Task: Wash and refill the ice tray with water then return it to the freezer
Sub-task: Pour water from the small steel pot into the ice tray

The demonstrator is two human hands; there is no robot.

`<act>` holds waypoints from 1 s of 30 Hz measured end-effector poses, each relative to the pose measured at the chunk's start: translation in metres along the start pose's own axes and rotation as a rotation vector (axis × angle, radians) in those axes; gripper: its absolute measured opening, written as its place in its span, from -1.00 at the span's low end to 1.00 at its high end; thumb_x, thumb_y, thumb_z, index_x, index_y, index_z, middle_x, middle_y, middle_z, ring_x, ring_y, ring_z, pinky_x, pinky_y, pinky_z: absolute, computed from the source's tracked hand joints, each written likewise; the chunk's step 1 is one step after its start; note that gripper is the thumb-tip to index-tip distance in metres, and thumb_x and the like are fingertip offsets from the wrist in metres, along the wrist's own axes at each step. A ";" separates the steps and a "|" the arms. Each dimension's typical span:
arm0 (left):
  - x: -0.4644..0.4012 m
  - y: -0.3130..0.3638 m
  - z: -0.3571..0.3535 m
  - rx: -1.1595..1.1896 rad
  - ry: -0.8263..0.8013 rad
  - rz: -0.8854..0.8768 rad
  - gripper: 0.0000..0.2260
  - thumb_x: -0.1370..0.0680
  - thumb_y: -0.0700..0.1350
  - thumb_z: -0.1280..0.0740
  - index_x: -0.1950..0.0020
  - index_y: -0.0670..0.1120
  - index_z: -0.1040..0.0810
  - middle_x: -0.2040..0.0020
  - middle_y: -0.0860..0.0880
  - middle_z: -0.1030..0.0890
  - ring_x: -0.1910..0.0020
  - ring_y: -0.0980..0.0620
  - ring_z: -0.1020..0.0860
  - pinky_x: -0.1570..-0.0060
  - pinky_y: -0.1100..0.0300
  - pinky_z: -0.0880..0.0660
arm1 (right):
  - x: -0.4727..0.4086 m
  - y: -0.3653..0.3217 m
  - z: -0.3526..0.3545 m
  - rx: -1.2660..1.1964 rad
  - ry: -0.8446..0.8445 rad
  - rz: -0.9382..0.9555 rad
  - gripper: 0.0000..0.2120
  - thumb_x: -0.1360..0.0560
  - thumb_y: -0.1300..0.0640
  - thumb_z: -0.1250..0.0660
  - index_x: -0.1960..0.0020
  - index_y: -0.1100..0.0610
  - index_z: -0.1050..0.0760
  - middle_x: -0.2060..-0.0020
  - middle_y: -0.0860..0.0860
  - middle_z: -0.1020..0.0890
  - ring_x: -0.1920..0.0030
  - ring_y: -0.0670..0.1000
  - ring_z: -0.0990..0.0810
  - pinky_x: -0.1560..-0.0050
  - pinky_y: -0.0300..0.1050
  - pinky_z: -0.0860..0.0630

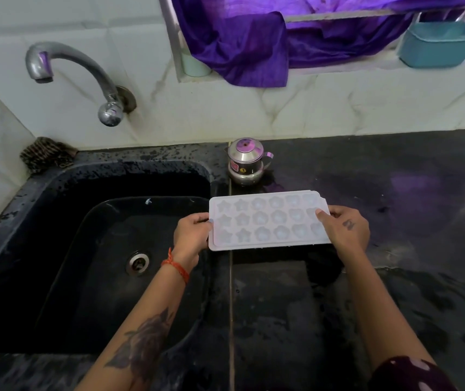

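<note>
A white ice tray (265, 220) with star and flower shaped cells is held level above the wet black counter, just right of the sink's edge. My left hand (190, 235) grips its left short end, thumb on top. At the tray's right end my right hand (344, 227) holds it, thumb lying over the corner cells. The cells look pale blue; whether they hold water or ice is unclear. A black sink (56, 221) lies to the left with a steel drain (138, 262). The steel tap (70, 71) juts from the wall above the sink, with no water running.
A small steel lidded pot (247, 162) stands on the counter just behind the tray. A scrubber (46, 155) sits at the sink's back left corner. Purple cloth (254, 43) hangs from a wall niche, beside a teal tub (440, 43). Black counter (394, 193) extends right.
</note>
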State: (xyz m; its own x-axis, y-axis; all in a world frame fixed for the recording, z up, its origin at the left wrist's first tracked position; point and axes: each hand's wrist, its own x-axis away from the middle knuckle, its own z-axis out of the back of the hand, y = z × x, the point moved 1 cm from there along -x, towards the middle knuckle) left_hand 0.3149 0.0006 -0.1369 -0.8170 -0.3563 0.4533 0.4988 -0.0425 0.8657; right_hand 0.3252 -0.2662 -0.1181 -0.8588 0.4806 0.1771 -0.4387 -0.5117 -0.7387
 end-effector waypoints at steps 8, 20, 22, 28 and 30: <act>0.005 -0.002 -0.026 -0.049 -0.022 0.017 -0.79 -0.56 -0.26 -0.28 -0.19 -0.16 -0.55 -0.03 -0.12 -0.65 0.05 -0.06 -0.64 0.21 0.12 -0.59 | -0.011 0.018 0.012 0.020 0.029 -0.027 -0.77 -0.50 -0.01 -0.34 -0.04 0.10 -0.64 0.07 0.11 -0.67 0.04 0.15 -0.57 0.07 -0.11 -0.41; 0.016 -0.011 -0.041 -0.104 -0.012 0.004 -0.79 -0.57 -0.24 -0.28 -0.19 -0.15 -0.56 -0.02 -0.09 -0.65 0.06 -0.03 -0.64 0.18 0.10 -0.60 | -0.018 0.039 0.018 0.074 0.031 -0.042 -0.73 -0.48 -0.04 -0.35 -0.08 0.10 -0.63 0.01 0.12 -0.67 -0.03 0.18 -0.59 -0.01 -0.03 -0.48; 0.015 -0.013 -0.041 -0.119 0.003 0.008 -0.79 -0.56 -0.24 -0.29 -0.19 -0.15 -0.56 -0.04 -0.08 -0.63 0.03 -0.03 -0.63 0.09 0.06 -0.61 | -0.019 0.041 0.018 0.080 0.034 -0.041 -0.72 -0.48 -0.04 -0.36 -0.08 0.10 -0.63 0.01 0.11 -0.68 -0.03 0.17 -0.59 -0.02 -0.03 -0.49; 0.015 -0.013 -0.042 -0.157 0.029 0.020 -0.81 -0.54 -0.22 -0.33 -0.15 -0.14 -0.56 0.00 -0.06 -0.63 0.00 -0.06 -0.62 -0.04 -0.05 -0.60 | -0.019 0.042 0.018 0.133 0.030 -0.032 -0.72 -0.48 -0.06 -0.35 -0.05 0.11 -0.62 0.02 0.10 -0.67 -0.02 0.16 -0.59 -0.01 -0.06 -0.48; 0.016 -0.014 -0.042 -0.169 0.036 0.021 -0.83 -0.53 -0.22 -0.34 -0.12 -0.12 -0.57 -0.01 -0.07 -0.63 0.01 -0.06 -0.62 -0.04 -0.06 -0.60 | -0.018 0.040 0.018 0.149 0.032 -0.023 -0.73 -0.48 -0.05 -0.34 -0.03 0.12 -0.62 0.04 0.12 -0.67 -0.01 0.17 -0.59 0.01 -0.06 -0.47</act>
State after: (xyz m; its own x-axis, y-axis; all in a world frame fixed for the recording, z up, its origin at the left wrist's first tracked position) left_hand 0.3074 -0.0434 -0.1505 -0.7968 -0.3916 0.4602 0.5593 -0.1897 0.8070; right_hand 0.3184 -0.3085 -0.1393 -0.8405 0.5142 0.1705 -0.4944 -0.5994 -0.6295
